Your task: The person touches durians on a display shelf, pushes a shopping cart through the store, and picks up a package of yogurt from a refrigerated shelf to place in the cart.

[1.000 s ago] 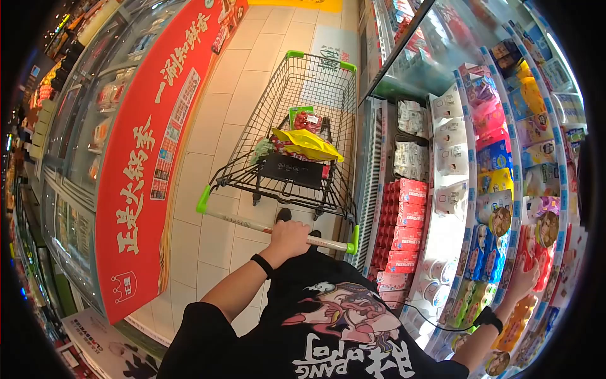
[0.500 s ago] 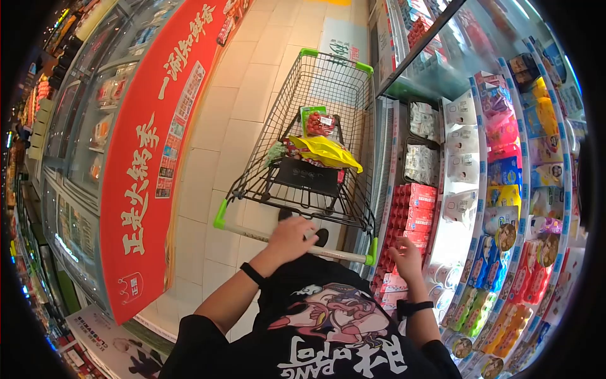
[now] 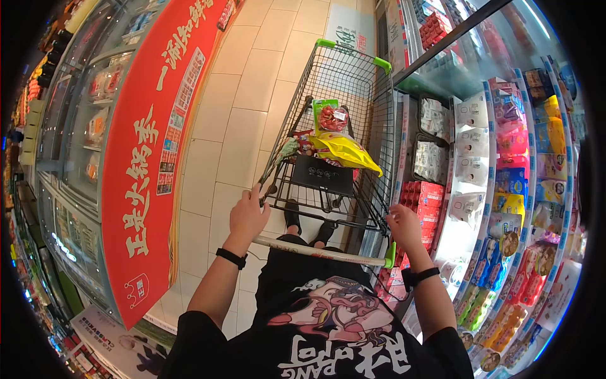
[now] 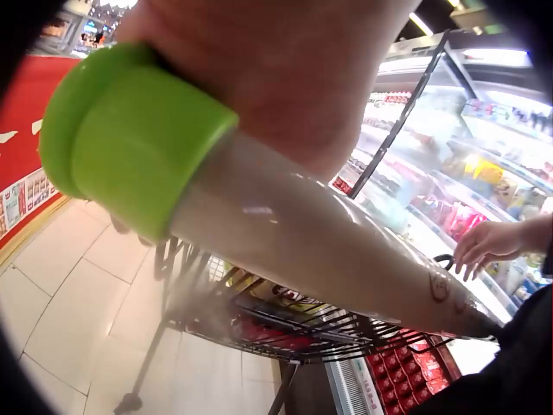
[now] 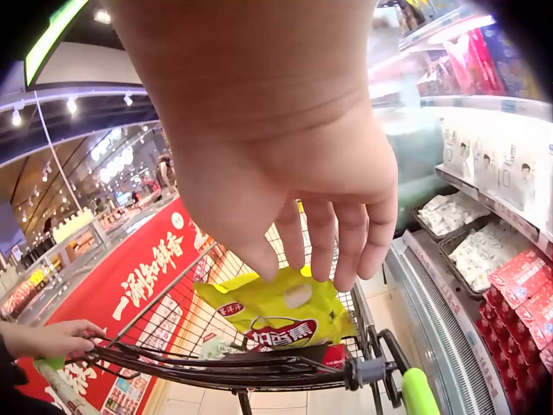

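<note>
My left hand (image 3: 248,218) is at the left end of the shopping cart (image 3: 315,218), gripping the green corner of its handle (image 4: 346,242). Fingertips show beneath the green end cap (image 4: 130,138) in the left wrist view. My right hand (image 3: 405,227) hovers by the handle's right end, fingers loosely bent and holding nothing. In the right wrist view its fingers (image 5: 350,242) hang down over the cart. Inside the basket are a yellow packaged-food bag (image 3: 347,153), a pack of red fruit (image 3: 331,118) with a green part, and something pale green (image 3: 289,147).
A refrigerated shelf with red egg-like cartons (image 3: 424,205), white bags (image 3: 471,167) and colourful packs (image 3: 514,142) runs along the right. A red banner (image 3: 142,189) fronts a glass freezer (image 3: 69,158) on the left. Tiled floor (image 3: 237,126) lies between them.
My right hand came back from the shelf packs to the cart's right side, empty. My left hand slid from the handle's middle to its left end. The cart now appears farther right.
</note>
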### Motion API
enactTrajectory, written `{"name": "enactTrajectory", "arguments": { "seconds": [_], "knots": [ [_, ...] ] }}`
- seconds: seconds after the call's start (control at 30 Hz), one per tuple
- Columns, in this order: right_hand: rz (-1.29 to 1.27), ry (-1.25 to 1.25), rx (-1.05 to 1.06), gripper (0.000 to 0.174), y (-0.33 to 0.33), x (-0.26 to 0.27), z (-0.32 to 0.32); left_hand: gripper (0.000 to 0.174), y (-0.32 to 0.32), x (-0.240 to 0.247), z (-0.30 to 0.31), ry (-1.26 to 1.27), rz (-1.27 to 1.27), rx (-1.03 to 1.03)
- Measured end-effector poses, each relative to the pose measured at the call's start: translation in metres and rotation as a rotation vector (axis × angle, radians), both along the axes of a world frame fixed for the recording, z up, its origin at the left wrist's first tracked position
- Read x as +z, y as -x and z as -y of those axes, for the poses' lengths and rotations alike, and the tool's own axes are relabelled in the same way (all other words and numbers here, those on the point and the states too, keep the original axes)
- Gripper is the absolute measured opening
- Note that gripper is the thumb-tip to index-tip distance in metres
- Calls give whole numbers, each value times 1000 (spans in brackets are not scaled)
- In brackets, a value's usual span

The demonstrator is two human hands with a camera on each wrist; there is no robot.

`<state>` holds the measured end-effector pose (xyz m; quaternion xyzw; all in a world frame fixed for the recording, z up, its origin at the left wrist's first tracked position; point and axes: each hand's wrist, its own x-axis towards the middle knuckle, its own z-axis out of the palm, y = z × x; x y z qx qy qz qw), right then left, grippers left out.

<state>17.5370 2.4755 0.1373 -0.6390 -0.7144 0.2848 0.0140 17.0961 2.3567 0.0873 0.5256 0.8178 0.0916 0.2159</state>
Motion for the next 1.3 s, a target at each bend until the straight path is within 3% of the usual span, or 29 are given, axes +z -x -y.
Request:
{"name": "enactTrajectory", "arguments": {
  "seconds": [0.07,0.17,0.33,0.43,0.47,0.6,0.7,0.73,0.8,1.03,1.3],
  "knots": [
    [29,-38,9,24,16,-9,-16,47,-1,12,-5,142,86,-8],
    [119,-85,43,25,44,-18,-38,42,4,2,-1,60,46,-94],
    [314,-15,51,66,86,-35,-68,33,2,2,-3,59,43,-89],
    [400,51,88,78,99,-54,-81,31,1,4,-2,67,37,-94],
    [398,55,90,78,104,-62,-87,32,2,2,-1,48,21,-115],
    [513,-88,139,26,117,-89,-98,34,-1,1,2,11,-5,-136],
    [573,-79,139,31,115,-105,-109,33,-4,8,2,101,30,-116],
    [594,-121,167,18,112,-108,-112,33,-6,8,2,107,29,-122],
    [593,-122,204,14,106,-107,-120,35,-7,8,3,109,31,-116],
    [566,-149,156,23,89,-84,-146,38,-9,9,4,122,76,-86],
    [460,-153,-163,30,72,-41,-182,40,-8,8,4,90,84,-97]
  ]
}}
